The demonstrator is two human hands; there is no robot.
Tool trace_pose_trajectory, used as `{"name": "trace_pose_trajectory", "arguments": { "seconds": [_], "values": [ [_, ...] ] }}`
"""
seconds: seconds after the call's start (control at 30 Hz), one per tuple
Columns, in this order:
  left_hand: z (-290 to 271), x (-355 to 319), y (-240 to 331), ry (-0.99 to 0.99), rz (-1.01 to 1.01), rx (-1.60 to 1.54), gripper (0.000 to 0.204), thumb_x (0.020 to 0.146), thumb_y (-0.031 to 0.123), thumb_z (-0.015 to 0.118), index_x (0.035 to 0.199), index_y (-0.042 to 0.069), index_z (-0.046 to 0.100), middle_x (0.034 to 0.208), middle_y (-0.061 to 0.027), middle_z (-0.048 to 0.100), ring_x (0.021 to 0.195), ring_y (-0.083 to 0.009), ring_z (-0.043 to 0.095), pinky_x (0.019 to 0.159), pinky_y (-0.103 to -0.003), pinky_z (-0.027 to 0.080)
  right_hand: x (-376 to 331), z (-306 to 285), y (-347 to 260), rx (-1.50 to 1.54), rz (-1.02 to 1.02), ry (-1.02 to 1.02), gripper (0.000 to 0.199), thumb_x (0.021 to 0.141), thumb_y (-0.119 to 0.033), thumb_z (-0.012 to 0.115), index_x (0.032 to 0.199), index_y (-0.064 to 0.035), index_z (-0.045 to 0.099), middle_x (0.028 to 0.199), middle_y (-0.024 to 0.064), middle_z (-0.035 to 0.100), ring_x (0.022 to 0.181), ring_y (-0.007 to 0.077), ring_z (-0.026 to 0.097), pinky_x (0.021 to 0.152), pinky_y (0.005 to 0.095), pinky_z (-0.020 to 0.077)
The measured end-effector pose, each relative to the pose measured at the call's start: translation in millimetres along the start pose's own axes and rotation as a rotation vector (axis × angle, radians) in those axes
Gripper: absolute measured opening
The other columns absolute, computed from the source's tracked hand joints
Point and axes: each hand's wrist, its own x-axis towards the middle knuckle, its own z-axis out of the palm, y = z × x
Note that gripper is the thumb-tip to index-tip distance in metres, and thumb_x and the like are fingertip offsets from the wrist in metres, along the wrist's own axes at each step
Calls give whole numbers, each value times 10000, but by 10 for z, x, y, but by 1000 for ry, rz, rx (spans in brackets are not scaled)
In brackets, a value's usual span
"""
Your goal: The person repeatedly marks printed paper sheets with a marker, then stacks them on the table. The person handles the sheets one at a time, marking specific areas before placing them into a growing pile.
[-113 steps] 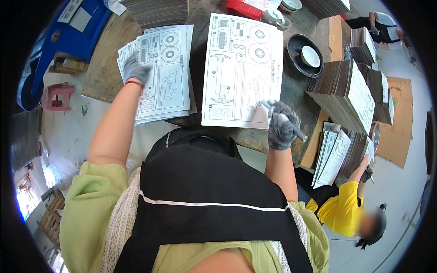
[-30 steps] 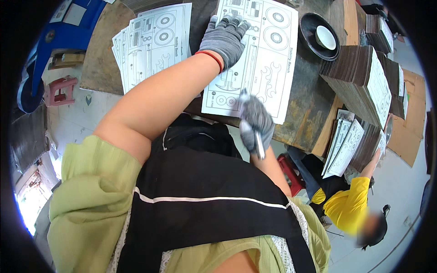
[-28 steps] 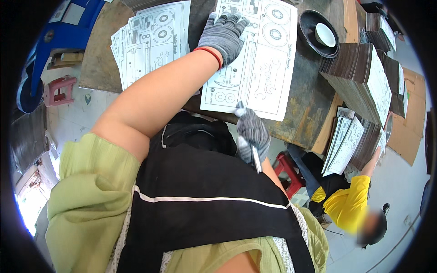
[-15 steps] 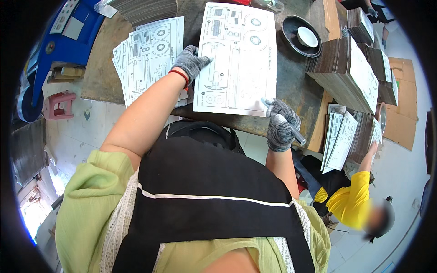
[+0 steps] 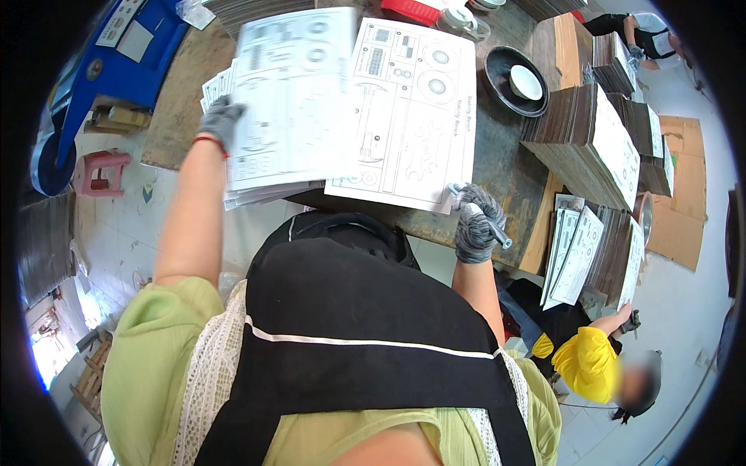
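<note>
My left hand (image 5: 223, 122), in a grey knit glove, grips the left edge of a printed sheet (image 5: 295, 101), which is blurred by motion. That sheet hangs over a stack of similar sheets (image 5: 260, 194) at the left of the table. Directly in front of me lies another printed sheet (image 5: 427, 116) with line drawings of tools and round parts. At its lower right corner, my gloved right hand (image 5: 476, 225) is closed around a slim, silvery pen-shaped tool (image 5: 500, 233). The tool's tip points toward the sheet; its exact kind is unclear.
A black bowl (image 5: 491, 81) with a small white bowl (image 5: 526, 82) in it stands right of the sheet. Tall stacks of printed boards (image 5: 575, 144) rise farther right. A blue machine (image 5: 128, 66) is at far left. A co-worker in yellow (image 5: 587, 361) handles boards at right.
My left hand has taken a printed sheet from the middle and carried it left over the side stack, uncovering another sheet. My right hand stays near the corner with its tool.
</note>
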Motion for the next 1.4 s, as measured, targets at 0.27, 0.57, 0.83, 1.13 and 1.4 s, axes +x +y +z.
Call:
{"name": "trace_pose_trajectory", "arguments": {
  "seconds": [0.27, 0.57, 0.83, 1.13, 1.4],
  "values": [
    [403, -25, 576, 190, 572, 342, 620, 643, 155, 746, 1215, 85, 515, 1211, -144, 540, 1117, -275, 515, 956, -335, 402, 196, -16, 149, 104, 35, 88, 219, 736, -137, 562, 783, 71, 611, 786, 129, 583, 691, 208, 540, 803, 414, 476],
    [2136, -459, 1562, -221, 692, 861, 573, 888, 407, 438, 1402, 178, 330, 1451, -141, 288, 1354, -311, 236, 1125, -436, 126, 1021, 512, 68, 382, -71, 79, 311, 799, -237, 636, 865, 67, 627, 717, 99, 575, 645, 189, 522, 832, 427, 467],
    [2172, -449, 1552, -173, 708, 852, 551, 891, 402, 431, 1389, 177, 354, 1440, -145, 308, 1342, -324, 258, 1125, -439, 128, 1788, 758, 425, 665, -156, -176, 218, 826, -115, 535, 640, -5, 502, 593, 15, 426, 548, 119, 422, 743, 337, 464],
    [2188, -512, 1626, -156, 664, 971, 550, 895, 390, 438, 1401, 204, 328, 1459, -108, 288, 1356, -272, 247, 1122, -449, 124, 1336, 700, 443, -118, -107, -173, 222, 746, -35, 547, 929, -11, 670, 947, 116, 667, 893, 227, 630, 827, 311, 484],
    [2250, -540, 1628, -141, 644, 1012, 557, 897, 377, 444, 1410, 205, 310, 1474, -96, 261, 1366, -263, 228, 1132, -421, 117, 23, 451, -73, -526, -134, -219, 198, 803, -177, 592, 919, -28, 651, 986, 123, 667, 956, 237, 638, 812, 313, 494]
  ]
}}
